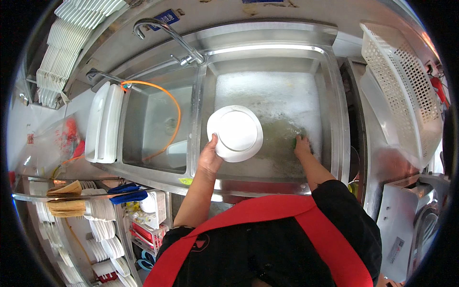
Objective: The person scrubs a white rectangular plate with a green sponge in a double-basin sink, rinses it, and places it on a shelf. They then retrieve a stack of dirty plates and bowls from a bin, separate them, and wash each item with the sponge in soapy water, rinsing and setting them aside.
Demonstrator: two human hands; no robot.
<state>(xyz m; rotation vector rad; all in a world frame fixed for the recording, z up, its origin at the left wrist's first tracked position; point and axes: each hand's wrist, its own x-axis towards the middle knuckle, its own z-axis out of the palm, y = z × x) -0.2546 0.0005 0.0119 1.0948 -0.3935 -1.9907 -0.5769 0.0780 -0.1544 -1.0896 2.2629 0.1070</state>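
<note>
A white plate is in my left hand, with the thumb over its near-left rim and the fingers hidden beneath. I hold it tilted above the near-left part of the right sink basin. My right hand is low in that basin, at the surface of the cloudy, soapy water. Beside its fingers shows a small edge of a green scouring pad; the hand's grip on it is partly hidden. White foam covers the far part of the water.
The left basin holds an orange hose and a partly submerged white dish. A chrome faucet arches behind. White trays stand at the left edge, a perforated plastic basket on the right. Plates fill shelves at lower left.
</note>
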